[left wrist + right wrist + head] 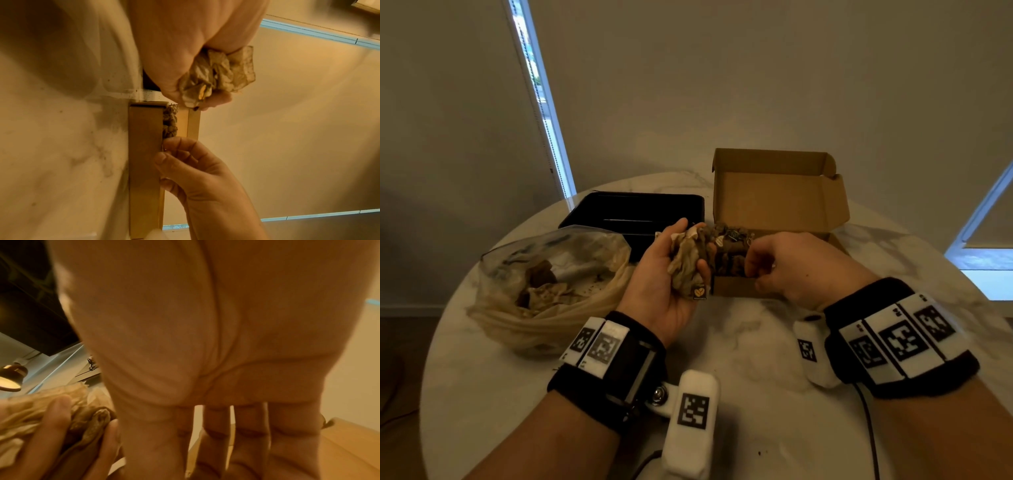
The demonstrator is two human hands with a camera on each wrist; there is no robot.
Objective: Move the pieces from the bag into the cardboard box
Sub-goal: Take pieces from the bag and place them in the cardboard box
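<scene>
Left hand [671,274], centre of the head view, palm up, fingers curled round a crumpled wad of pieces [688,263], pale and papery, one bearing a small dark tag. It hangs just left of the cardboard box [780,202], not yet over the cavity.

Right hand [787,263] sits over the box's near edge, fingers bent down among the brown pieces already inside. From the left wrist view the fingertips [172,146] seem pressed together at the wall; whether they pinch a piece I cannot tell.

Bag [551,284], centre left, lies slumped on the table [756,359] with its mouth open and more pieces showing inside. A black tray [633,212] sits behind it.

My judgement: the step is unloading the left-hand wad. The box looks nearly full on the near side, so I would carry the wad over the rim before loosening the fingers, aim for the emptier far side, and have the right hand hold the pile down so nothing light spills onto the marble.
</scene>
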